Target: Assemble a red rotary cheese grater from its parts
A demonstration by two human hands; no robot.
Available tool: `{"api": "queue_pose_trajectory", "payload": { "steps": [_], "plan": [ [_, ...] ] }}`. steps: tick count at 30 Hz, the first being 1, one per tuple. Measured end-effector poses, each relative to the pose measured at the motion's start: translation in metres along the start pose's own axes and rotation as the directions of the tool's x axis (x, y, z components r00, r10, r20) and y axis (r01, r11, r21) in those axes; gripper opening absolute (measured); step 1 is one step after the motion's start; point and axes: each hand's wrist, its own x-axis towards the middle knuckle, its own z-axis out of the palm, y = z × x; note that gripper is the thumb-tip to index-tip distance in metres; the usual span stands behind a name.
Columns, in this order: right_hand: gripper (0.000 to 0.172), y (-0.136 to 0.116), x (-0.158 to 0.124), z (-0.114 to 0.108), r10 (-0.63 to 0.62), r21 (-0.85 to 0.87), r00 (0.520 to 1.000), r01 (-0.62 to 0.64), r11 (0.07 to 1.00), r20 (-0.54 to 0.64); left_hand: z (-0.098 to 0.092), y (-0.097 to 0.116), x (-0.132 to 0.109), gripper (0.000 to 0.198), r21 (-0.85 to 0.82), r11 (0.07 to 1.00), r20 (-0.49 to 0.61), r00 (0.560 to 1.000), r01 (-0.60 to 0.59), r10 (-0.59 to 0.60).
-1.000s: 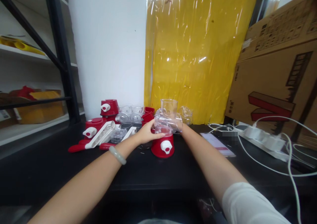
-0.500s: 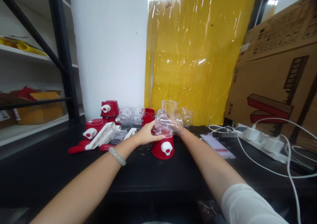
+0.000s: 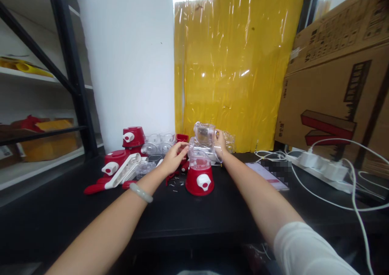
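A red grater base (image 3: 199, 181) with a white knob (image 3: 204, 182) on its front stands upright on the black table. Above it is a clear plastic grater housing (image 3: 204, 139), its upright chute tilted slightly. My right hand (image 3: 220, 146) grips the housing's right side, fingers partly seen through the plastic. My left hand (image 3: 176, 156) is at the housing's left edge with fingers extended; I cannot tell whether its fingertips touch. The joint between housing and base is partly see-through, and I cannot tell whether it is seated.
Left of the base are more red bases (image 3: 133, 137), white handles with red grips (image 3: 124, 170) and clear housings (image 3: 158, 142). Small metal bits (image 3: 174, 182) lie nearby. To the right are a phone (image 3: 267, 175), a power strip (image 3: 325, 171) with white cables, and a large cardboard box (image 3: 328, 100).
My left hand has come off the base and moved up and left. My right hand has shifted up to the housing's right side, and the housing has turned and tilted slightly.
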Motion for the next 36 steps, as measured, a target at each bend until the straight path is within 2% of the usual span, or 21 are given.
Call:
{"api": "queue_pose_trajectory", "payload": {
  "steps": [3,6,9,11,13,15,18,20,24,28,30,32,34,36],
  "plan": [
    [0.038,-0.010,0.014,0.000,0.161,0.239,0.979,-0.128,0.963,-0.124,-0.001,0.002,0.001,0.051,0.010,0.999,-0.135,0.990,-0.041,0.042],
    [0.031,-0.030,0.027,-0.006,0.184,0.385,0.960,-0.092,0.918,-0.210,-0.003,0.000,0.006,0.044,0.024,0.995,-0.281,0.955,-0.095,0.098],
    [0.029,-0.055,0.035,-0.015,0.179,0.522,0.967,-0.060,0.851,-0.180,-0.006,0.004,0.023,0.049,0.035,0.991,-0.433,0.892,-0.128,0.131],
    [0.031,-0.072,0.036,-0.019,0.150,0.596,0.982,-0.051,0.802,-0.118,-0.010,0.016,0.042,0.053,-0.012,0.996,-0.467,0.881,-0.092,0.076],
    [0.034,-0.088,0.034,-0.020,0.096,0.651,0.994,-0.037,0.758,-0.055,-0.013,0.037,0.062,0.050,-0.052,0.998,-0.405,0.914,-0.036,0.012],
    [0.039,-0.103,0.029,-0.021,0.028,0.679,1.000,-0.015,0.734,-0.009,-0.015,0.062,0.081,0.048,-0.051,0.997,-0.322,0.946,-0.063,0.044],
    [0.043,-0.122,0.022,-0.022,-0.054,0.662,0.998,0.015,0.749,0.039,-0.010,0.096,0.098,0.054,-0.055,0.993,-0.275,0.957,-0.107,0.088],
    [0.047,-0.132,0.017,-0.023,-0.114,0.641,0.990,0.035,0.767,0.083,-0.004,0.111,0.102,0.060,-0.057,0.991,-0.263,0.959,-0.123,0.104],
    [0.051,-0.146,0.008,-0.023,-0.284,0.604,0.932,0.097,0.791,0.224,0.009,0.122,0.096,0.064,-0.137,0.966,-0.237,0.954,-0.221,0.185],
    [0.045,-0.155,0.001,-0.023,-0.389,0.501,0.870,0.202,0.842,0.304,0.009,0.127,0.085,0.063,-0.188,0.912,-0.317,0.902,-0.364,0.294],
    [0.044,-0.159,0.001,-0.026,-0.395,0.406,0.874,0.265,0.875,0.282,0.004,0.131,0.079,0.068,-0.152,0.903,-0.339,0.879,-0.401,0.334],
    [0.049,-0.165,0.001,-0.034,-0.365,0.297,0.904,0.294,0.908,0.221,-0.002,0.136,0.073,0.073,-0.128,0.907,-0.319,0.883,-0.400,0.345],
    [0.053,-0.173,0.000,-0.045,-0.352,0.209,0.923,0.317,0.925,0.155,-0.006,0.141,0.068,0.074,-0.128,0.916,-0.259,0.904,-0.381,0.340],
    [0.061,-0.183,-0.004,-0.056,-0.384,0.191,0.911,0.355,0.915,0.147,-0.007,0.144,0.064,0.074,-0.146,0.923,-0.149,0.931,-0.355,0.335]
  ]
}}
